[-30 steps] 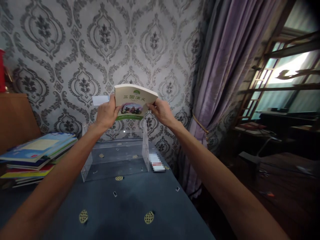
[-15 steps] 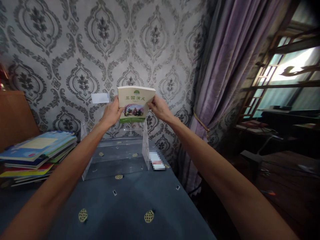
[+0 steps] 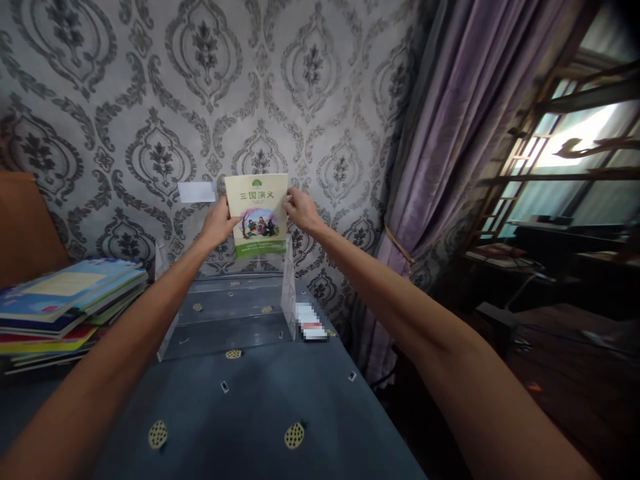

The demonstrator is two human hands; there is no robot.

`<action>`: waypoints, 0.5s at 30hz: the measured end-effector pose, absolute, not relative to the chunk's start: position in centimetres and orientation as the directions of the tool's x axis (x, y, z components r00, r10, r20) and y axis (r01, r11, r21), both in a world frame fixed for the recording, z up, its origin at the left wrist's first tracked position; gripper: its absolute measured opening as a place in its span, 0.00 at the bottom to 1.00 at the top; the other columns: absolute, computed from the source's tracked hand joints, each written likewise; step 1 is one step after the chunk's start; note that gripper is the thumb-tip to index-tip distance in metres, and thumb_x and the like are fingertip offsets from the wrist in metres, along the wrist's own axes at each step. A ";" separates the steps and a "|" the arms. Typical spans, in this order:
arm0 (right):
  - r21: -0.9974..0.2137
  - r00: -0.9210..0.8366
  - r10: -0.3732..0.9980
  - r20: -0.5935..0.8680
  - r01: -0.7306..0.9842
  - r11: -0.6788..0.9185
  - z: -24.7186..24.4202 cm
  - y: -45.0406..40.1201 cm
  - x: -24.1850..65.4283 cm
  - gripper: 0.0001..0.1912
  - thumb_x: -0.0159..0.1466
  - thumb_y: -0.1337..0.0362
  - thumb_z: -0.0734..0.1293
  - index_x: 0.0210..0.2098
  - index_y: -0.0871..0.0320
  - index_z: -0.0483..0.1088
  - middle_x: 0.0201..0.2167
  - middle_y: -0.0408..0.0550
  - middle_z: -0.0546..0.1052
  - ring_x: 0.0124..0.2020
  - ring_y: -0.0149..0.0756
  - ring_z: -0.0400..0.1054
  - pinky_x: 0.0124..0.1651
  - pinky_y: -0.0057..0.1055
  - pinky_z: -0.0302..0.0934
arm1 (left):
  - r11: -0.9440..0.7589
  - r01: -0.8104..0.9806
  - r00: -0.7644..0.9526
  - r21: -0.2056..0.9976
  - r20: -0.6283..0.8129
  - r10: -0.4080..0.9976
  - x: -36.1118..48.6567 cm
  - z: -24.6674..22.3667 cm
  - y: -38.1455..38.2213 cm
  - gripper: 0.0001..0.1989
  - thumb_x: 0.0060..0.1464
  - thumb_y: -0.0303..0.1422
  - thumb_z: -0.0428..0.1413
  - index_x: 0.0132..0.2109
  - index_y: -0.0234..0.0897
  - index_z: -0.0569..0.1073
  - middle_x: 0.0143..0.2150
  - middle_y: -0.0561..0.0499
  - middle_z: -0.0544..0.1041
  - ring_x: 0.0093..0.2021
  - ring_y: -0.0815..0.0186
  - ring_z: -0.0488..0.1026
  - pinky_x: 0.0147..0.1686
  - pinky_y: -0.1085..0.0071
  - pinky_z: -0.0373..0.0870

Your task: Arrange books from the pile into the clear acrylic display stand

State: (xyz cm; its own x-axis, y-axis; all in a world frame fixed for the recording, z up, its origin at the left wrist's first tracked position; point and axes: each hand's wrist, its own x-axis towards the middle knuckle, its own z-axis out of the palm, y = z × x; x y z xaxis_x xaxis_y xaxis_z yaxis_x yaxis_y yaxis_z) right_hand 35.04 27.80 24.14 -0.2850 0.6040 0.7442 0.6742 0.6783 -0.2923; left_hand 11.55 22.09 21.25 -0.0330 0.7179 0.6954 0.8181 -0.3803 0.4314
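Observation:
A cream book (image 3: 260, 217) with a green bottom band and a picture of seated figures is held upright, its cover facing me. My left hand (image 3: 219, 225) grips its left edge, thumb on the cover. At the right edge, my right hand (image 3: 302, 209) pinches it near the upper corner. Below and behind the book stands a clear rack (image 3: 289, 293) with patterned side panels, on a dark blue cloth (image 3: 260, 400) printed with yellow pineapples.
On the left lies a stack of books (image 3: 70, 293), beside a brown wooden panel (image 3: 33, 223). A blurred white item (image 3: 311, 323) lies right of the rack. The patterned wall (image 3: 260, 80) is behind; a purple curtain (image 3: 440, 147) hangs at the right.
The book has shifted a little left and down, and its cover now faces me more squarely. Both hands have moved with it, still holding its sides.

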 end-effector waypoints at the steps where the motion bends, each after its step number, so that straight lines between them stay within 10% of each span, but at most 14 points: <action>1: -0.308 -0.279 0.604 0.747 0.660 0.685 24.0 28.1 35.1 0.12 0.64 0.69 0.60 0.46 0.58 0.67 0.34 0.48 0.75 0.36 0.40 0.69 0.42 0.37 0.68 | -0.373 0.822 -0.037 0.430 0.694 0.719 11.5 21.2 22.3 0.21 0.56 0.30 0.56 0.56 0.34 0.64 0.45 0.43 0.80 0.47 0.52 0.78 0.49 0.58 0.73; 15: -0.640 -0.177 0.730 0.661 0.375 0.671 21.9 31.6 36.8 0.13 0.61 0.69 0.62 0.45 0.56 0.68 0.27 0.41 0.73 0.30 0.33 0.72 0.31 0.28 0.70 | -0.395 0.822 -0.025 0.410 0.718 0.695 12.3 21.0 25.0 0.17 0.55 0.31 0.58 0.52 0.39 0.67 0.44 0.46 0.80 0.48 0.52 0.77 0.49 0.57 0.74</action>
